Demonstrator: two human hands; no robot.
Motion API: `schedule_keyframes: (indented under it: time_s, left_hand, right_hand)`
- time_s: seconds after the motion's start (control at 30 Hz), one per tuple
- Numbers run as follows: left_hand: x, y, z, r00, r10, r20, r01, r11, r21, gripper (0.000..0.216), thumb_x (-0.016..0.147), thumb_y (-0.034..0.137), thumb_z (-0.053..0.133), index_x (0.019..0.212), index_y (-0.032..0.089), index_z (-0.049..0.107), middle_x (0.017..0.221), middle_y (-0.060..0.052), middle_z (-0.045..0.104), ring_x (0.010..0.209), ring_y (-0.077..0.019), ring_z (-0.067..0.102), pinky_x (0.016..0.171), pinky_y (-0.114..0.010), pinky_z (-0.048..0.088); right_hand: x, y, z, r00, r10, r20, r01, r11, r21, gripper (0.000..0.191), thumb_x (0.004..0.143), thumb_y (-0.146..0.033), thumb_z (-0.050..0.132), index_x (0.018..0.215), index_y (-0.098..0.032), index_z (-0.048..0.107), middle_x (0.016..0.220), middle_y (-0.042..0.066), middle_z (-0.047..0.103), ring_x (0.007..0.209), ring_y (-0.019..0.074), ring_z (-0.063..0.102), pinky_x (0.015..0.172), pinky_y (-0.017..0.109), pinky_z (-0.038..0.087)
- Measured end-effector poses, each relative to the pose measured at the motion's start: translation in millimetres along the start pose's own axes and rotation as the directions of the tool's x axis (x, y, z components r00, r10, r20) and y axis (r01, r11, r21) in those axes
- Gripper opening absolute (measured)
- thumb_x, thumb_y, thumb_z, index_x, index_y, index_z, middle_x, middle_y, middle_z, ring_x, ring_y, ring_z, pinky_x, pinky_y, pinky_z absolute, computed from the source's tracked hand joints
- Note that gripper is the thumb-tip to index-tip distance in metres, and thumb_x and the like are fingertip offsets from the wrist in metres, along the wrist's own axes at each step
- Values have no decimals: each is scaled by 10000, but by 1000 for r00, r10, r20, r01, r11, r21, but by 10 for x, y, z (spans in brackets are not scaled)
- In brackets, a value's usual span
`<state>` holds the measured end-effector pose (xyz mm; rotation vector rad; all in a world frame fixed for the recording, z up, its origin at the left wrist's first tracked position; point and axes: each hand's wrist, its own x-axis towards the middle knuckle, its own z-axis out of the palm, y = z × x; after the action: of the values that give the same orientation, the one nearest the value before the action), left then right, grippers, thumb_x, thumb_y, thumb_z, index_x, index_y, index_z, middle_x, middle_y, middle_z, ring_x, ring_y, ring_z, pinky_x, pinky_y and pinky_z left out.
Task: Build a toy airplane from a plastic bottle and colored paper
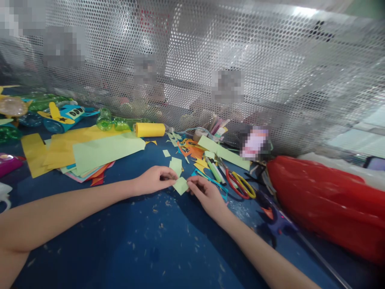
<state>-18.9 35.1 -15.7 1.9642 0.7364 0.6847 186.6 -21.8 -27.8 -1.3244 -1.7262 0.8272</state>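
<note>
Between left hand (158,179) and right hand (207,195), a green square (181,186) sits cornerwise. Each pinches its nearer corner.

No wording, brand or number can be read. The bright screen (255,142) is pixelated, and red marks (155,20) behind the perforated mesh (186,60) are too blurred; a dark star (63,119) marks the blue model plane's (78,115) yellow paper (55,114).
</note>
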Motion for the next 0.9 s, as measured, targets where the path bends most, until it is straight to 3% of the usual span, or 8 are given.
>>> schedule_keyframes:
  time_s: [0.43, 0.6, 0.77, 0.9]
  left_hand:
    - [-7, 33, 4, 1000, -5, -10, 5, 1000, -10, 119, 756, 196, 584, 860, 142, 609, 846, -47, 685, 795, -155, 641, 772, -290, 485]
    - [-4, 12, -1, 999, 40, 4, -40, 999, 3, 188, 751, 244, 599, 914, 150, 604, 762, -9, 629, 685, -122, 582, 669, -250, 469]
    - [-15, 34, -15, 1000, 11, 23, -10, 1000, -14, 248, 792, 271, 570, 1012, 158, 585, 587, 40, 566, 533, -90, 513, 544, -208, 414]
    - [-21, 35, -15, 998, 32, 52, -27, 994, -102, 291, 788, 229, 574, 1069, 166, 537, 750, -14, 666, 690, -122, 607, 667, -245, 463]
  right_hand:
    - [-28, -51, 6, 999, -41, 6, 41, 999, -26, 168, 831, -372, 538, 816, -207, 569, 675, -8, 563, 604, 131, 518, 572, 250, 433]
    - [-33, -93, 11, 997, -66, -37, 66, 998, 20, 142, 822, -349, 554, 833, -208, 573, 613, -23, 547, 558, 126, 514, 547, 250, 429]
    - [-61, -71, 25, 999, -20, -37, 25, 990, 138, 199, 809, -386, 562, 905, -212, 562, 687, 20, 659, 540, 140, 577, 492, 260, 471]
    - [-83, -54, 35, 991, -56, -124, 63, 996, 59, 179, 781, -366, 604, 876, -214, 599, 806, 50, 674, 685, 177, 642, 574, 286, 527]
